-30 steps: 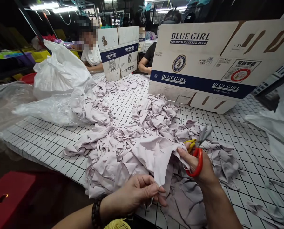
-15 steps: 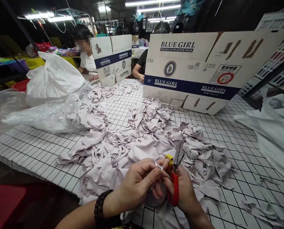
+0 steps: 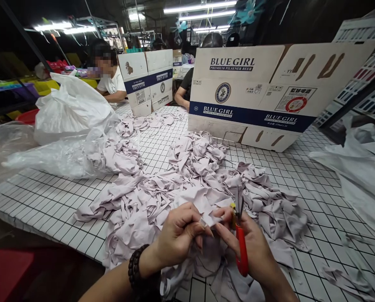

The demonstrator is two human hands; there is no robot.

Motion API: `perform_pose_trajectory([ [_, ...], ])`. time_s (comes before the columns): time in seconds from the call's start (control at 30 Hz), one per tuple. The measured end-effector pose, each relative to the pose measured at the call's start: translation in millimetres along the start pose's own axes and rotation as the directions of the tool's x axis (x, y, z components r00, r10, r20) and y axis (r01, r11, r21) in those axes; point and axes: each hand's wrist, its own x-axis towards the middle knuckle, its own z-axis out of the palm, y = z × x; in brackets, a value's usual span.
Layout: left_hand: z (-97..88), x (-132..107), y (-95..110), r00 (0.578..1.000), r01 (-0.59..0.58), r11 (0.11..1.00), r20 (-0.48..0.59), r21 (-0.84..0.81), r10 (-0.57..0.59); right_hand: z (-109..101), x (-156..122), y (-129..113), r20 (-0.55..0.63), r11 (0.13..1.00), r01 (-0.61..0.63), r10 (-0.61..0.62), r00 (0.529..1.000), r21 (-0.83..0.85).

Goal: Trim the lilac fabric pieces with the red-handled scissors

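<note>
My left hand, with a dark bead bracelet on the wrist, pinches the edge of a pale lilac fabric piece at the near edge of the table. My right hand is closed on red-handled scissors, whose blades point up and away just right of the pinched edge. Its fingertips also touch the same cloth, close to my left thumb. A large heap of lilac fabric pieces spreads over the table right behind both hands.
The table has a white surface with a black grid. A big Blue Girl carton stands behind the heap, a smaller one farther back. Plastic bags lie left, white sheeting right. Two people sit at the far end.
Both hands have drawn together at the near edge. The large flap of cloth held apart a second ago is now bunched between them, and the scissors stand more upright.
</note>
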Motion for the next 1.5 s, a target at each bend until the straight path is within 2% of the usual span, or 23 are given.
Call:
perform_pose_trajectory([
  [0.07,-0.9,1,-4,0.999,-0.026,0.999,-0.029,0.032,0.027,-8,-9,-3,-0.024,0.968,0.033,-0.041,0.999,-0.250],
  [0.17,-1.4,3,-7,0.999,-0.034,0.996,-0.017,0.079,0.035,-16,-19,-9,0.076,0.820,0.165,-0.148,0.986,-0.549],
  [0.27,-0.9,3,-9,0.998,-0.070,0.983,0.018,0.172,0.068,-16,-22,-12,0.126,0.687,0.278,-0.264,0.956,-0.672],
  [0.43,-3.7,1,-11,0.994,-0.087,0.967,0.086,0.241,0.068,-10,-21,-10,0.086,0.588,0.282,-0.339,0.937,-0.758],
  [0.67,-8.0,2,-7,0.989,-0.119,0.932,0.124,0.343,0.081,-8,-20,-11,0.092,0.587,0.258,-0.296,0.951,-0.767],
  [0.83,-8.9,4,-2,0.988,-0.124,0.926,0.133,0.358,0.081,-8,-20,-13,0.097,0.576,0.258,-0.294,0.951,-0.776],
  [1.13,-12.2,3,1,0.985,-0.052,0.951,0.173,0.305,-0.001,-11,-20,-18,0.118,0.595,0.153,-0.098,0.988,-0.789],
  [1.3,-12.0,5,2,0.983,-0.031,0.962,0.183,0.271,-0.020,-12,-22,-16,0.125,0.601,0.159,-0.098,0.987,-0.783],
  [1.5,-12.3,3,1,0.983,0.012,0.975,0.175,0.223,-0.052,-11,-21,-14,0.111,0.597,0.181,-0.153,0.982,-0.782],
])
